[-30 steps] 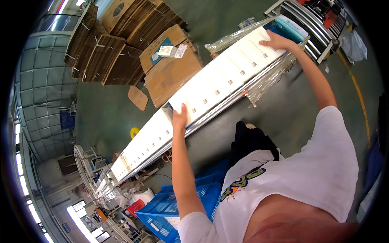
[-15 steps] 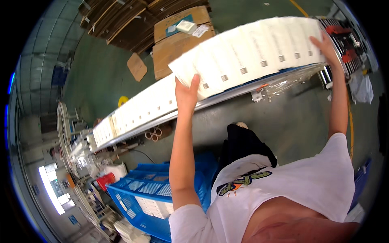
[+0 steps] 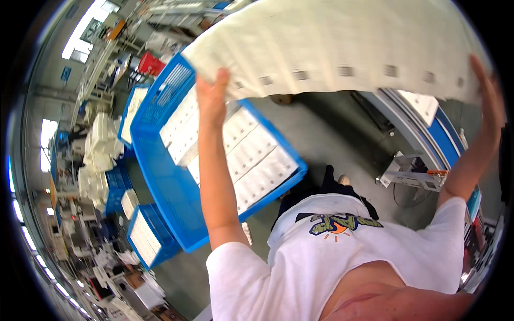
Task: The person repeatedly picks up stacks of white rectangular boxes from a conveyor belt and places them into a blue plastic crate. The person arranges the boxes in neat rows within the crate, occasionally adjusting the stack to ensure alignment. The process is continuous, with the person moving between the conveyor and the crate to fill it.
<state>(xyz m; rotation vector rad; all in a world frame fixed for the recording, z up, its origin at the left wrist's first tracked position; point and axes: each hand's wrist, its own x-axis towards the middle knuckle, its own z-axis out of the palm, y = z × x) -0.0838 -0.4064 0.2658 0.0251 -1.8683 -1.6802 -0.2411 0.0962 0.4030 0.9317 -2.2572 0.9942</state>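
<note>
Across the top of the frame a long row of white packets is carried pressed between both palms: the left hand closes on its near end at upper centre, the right hand flattens against the far end at the right edge, squeezing so the row stays together above the blue crate at centre left

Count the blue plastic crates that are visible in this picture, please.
4. A large crate under the left hand, one behind it, a smaller one nearer, and one at their left. Clutter may hide more.
</note>
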